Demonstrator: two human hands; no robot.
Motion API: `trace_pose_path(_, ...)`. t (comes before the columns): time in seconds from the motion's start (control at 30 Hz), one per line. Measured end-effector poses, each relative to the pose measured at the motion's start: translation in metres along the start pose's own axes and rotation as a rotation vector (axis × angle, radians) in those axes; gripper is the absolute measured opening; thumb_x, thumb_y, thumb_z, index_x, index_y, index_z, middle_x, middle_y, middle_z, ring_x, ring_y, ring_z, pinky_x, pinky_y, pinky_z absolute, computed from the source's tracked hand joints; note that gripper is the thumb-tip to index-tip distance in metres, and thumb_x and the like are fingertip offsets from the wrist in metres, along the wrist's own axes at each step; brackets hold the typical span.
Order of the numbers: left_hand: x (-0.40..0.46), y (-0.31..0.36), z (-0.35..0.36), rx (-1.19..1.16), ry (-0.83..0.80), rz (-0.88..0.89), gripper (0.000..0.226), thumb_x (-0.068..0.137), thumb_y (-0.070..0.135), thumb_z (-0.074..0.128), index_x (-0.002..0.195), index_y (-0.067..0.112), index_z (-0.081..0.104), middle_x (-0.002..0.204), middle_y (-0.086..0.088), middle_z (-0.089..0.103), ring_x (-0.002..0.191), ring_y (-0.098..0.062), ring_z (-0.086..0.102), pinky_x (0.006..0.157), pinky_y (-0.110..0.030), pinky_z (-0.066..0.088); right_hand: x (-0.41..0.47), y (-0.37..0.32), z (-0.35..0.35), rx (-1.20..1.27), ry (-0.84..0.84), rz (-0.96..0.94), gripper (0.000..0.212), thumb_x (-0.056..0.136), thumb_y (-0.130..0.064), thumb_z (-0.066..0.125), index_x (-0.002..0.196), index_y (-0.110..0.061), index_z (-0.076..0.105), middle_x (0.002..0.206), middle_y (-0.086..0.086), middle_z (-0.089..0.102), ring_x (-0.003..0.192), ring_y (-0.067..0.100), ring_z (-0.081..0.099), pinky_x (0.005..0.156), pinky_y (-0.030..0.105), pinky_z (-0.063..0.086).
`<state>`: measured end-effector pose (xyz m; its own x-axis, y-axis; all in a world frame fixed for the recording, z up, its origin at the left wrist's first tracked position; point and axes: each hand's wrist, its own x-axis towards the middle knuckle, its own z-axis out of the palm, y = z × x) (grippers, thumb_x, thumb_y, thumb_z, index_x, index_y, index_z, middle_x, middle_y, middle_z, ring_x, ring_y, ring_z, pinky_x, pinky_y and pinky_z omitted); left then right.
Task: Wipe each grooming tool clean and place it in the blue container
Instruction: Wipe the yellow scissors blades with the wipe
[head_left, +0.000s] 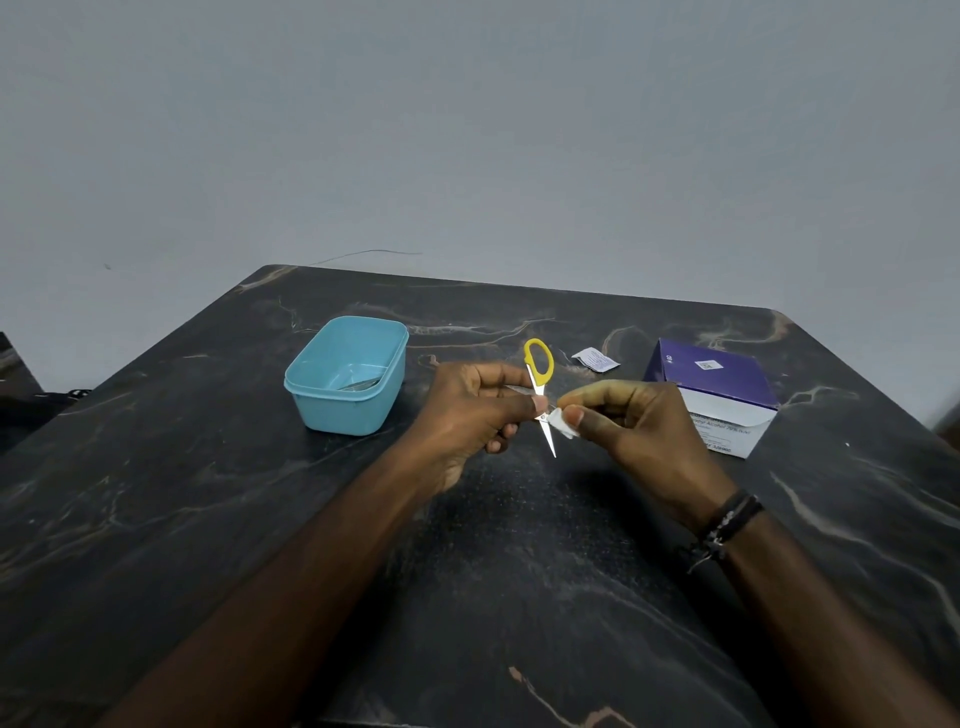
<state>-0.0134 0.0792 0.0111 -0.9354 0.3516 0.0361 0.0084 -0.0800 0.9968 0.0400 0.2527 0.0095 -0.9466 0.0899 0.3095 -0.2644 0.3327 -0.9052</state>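
Left hand (467, 410) gripping yellow scissors (540, 395) upright, right hand (634, 421) pinching white wipe (563, 423) against blade

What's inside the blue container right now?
The blue container holds at least one thin metallic item lying on its floor near the front wall; its type is unclear. The near wall hides the front part of the floor.

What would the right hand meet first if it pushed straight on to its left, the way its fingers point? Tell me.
Probably the scissors: the right hand already presses a white wipe against the blades, with the left hand just beyond.
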Motion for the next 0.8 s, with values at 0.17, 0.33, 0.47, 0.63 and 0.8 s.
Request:
trace_pose_path(0.17,0.0002,-0.0006,0.0008,-0.015,-0.002,-0.001,0.017,0.079,-0.001,0.075,0.095,0.001,0.070,0.064,-0.004,0.068,0.044,-0.009,0.045,0.037,-0.018,0.032,0.0017,-0.0022,-0.0047,0.016,0.093,-0.017,0.016,0.085,-0.002,0.070,0.082,-0.016,0.074,0.078,-0.001,0.074,0.068,0.006,0.063,0.064,0.017,0.050)
trace_pose_path(0.33,0.0010,-0.0007,0.0006,-0.012,-0.003,-0.006,0.017,0.077,0.000,0.076,0.093,0.004,0.070,0.064,-0.005,0.068,0.045,-0.009,0.045,0.038,-0.019,0.033,0.0007,-0.0011,-0.0022,-0.014,0.055,-0.019,0.010,0.085,0.001,0.069,0.087,-0.007,0.074,0.080,0.002,0.073,0.067,0.001,0.063,0.065,0.014,0.049)
trace_pose_path(0.47,0.0013,-0.0007,-0.0002,-0.015,0.000,-0.011,0.019,0.077,0.000,0.077,0.094,0.004,0.070,0.069,-0.008,0.070,0.045,-0.009,0.046,0.038,-0.019,0.034,0.0008,0.0005,-0.0019,-0.022,0.033,-0.021,0.012,0.084,0.001,0.069,0.085,-0.010,0.074,0.080,0.002,0.074,0.067,0.001,0.063,0.065,0.015,0.049)
trace_pose_path(0.63,0.0017,-0.0014,-0.0005,-0.004,0.003,-0.004,0.021,0.077,0.000,0.076,0.097,0.001,0.070,0.068,-0.007,0.070,0.045,-0.009,0.046,0.038,-0.019,0.034,-0.0004,0.0032,-0.0018,-0.020,-0.015,0.016,0.011,0.084,-0.002,0.071,0.085,-0.012,0.075,0.085,0.008,0.076,0.075,0.011,0.067,0.075,0.027,0.054)
trace_pose_path(0.8,0.0007,-0.0021,0.0006,0.008,-0.002,0.004,0.022,0.078,0.000,0.076,0.098,-0.002,0.069,0.063,-0.004,0.067,0.044,-0.008,0.046,0.038,-0.019,0.034,-0.0026,0.0017,0.0020,-0.029,-0.050,0.027,0.008,0.080,-0.003,0.075,0.086,-0.008,0.075,0.083,0.006,0.077,0.075,0.010,0.069,0.075,0.022,0.055)
